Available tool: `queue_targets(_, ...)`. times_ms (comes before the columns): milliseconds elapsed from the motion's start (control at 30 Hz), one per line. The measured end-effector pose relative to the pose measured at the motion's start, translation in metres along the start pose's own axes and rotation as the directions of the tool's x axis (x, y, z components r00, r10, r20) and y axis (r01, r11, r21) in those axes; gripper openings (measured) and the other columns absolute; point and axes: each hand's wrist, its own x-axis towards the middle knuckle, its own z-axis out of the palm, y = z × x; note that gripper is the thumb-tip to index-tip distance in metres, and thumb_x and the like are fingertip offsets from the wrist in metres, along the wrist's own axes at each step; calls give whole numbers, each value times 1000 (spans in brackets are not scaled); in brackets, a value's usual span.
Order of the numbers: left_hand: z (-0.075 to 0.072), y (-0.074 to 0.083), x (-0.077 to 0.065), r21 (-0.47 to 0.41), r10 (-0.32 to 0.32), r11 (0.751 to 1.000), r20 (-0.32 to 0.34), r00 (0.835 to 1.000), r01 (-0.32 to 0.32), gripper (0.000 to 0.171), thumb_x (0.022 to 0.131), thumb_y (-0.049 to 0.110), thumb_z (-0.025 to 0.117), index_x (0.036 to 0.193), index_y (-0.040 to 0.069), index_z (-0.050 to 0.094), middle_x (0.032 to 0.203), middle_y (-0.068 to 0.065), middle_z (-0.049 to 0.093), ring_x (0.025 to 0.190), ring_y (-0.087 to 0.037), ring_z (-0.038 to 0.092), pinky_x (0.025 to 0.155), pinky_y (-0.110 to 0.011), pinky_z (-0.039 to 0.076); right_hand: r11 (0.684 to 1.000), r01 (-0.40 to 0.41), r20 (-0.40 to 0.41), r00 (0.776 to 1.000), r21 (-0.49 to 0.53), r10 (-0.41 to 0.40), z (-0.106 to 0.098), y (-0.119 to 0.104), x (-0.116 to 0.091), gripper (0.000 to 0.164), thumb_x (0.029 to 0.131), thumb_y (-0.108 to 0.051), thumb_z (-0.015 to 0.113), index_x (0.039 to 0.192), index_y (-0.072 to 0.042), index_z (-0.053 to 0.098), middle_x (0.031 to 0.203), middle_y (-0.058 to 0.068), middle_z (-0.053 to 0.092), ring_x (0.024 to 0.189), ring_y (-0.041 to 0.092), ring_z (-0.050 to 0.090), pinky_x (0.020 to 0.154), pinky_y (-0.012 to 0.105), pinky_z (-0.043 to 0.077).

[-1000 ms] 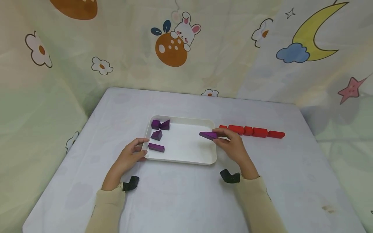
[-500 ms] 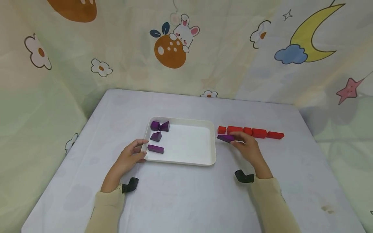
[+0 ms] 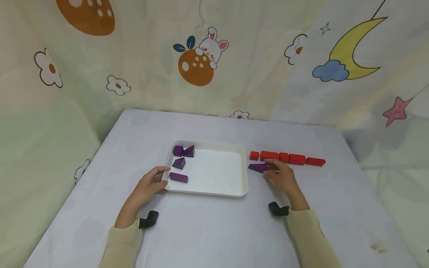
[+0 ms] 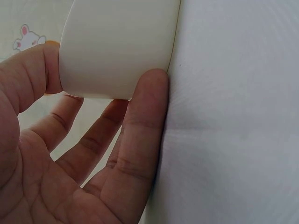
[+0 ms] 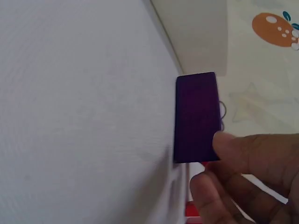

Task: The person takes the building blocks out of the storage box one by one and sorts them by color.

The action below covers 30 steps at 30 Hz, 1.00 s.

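Note:
My left hand [image 3: 147, 187] holds the left rim of a white tray [image 3: 207, 194]. In the left wrist view, fingertips [image 4: 148, 88] touch the tray's outer wall, low by the cloth. Inside the tray, along its left side, lie a purple cube-like block [image 3: 178, 150], two purple wedge-like blocks, one at the back [image 3: 189, 151] and one nearer [image 3: 179, 163], and a purple bar [image 3: 178, 177]. My right hand [image 3: 283, 178] pinches the right end of a purple wedge block [image 3: 257, 168], just right of the tray. Whether that block touches the cloth is unclear in the head view.
Behind the right hand, a row of red blocks [image 3: 296, 159] runs rightward from a small red cube [image 3: 254, 155]. White cloth covers the table [image 3: 207, 230]. A patterned curtain [image 3: 147, 56] hangs beyond it. A black curved piece [image 3: 278, 209] juts from each sleeve.
My right hand has carried the purple wedge block from over the tray's right side rightward, to beside the tray in front of the red row. The left hand keeps its place.

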Motion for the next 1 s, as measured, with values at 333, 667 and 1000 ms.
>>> queue_targets(333,2,1,-3,6,-5,1000,-11,1000,5,48,105,2,64,151,2,54,163,-30,45,128,-42,64,89,-37,66,989,141,-190,973,44,-130,23,-47,-24,37,101,-1,74,137,1,69,134,22,71,124,40,68,103,53,59)
queue_targets(667,1,2,-5,15,17,1000,-8,1000,-17,49,104,0,63,152,-1,52,164,-32,43,126,-42,66,86,-38,66,912,320,-22,945,257,-325,103,-87,-28,29,94,5,78,123,3,75,120,18,76,113,37,72,99,46,62)
queue_targets(1000,2,-2,-6,-9,29,1000,-3,1000,-29,49,104,1,65,151,-2,53,163,-33,44,120,-37,69,85,-37,67,867,381,171,877,321,-449,149,-132,-24,28,95,1,79,123,4,75,123,17,76,111,35,73,100,37,62)
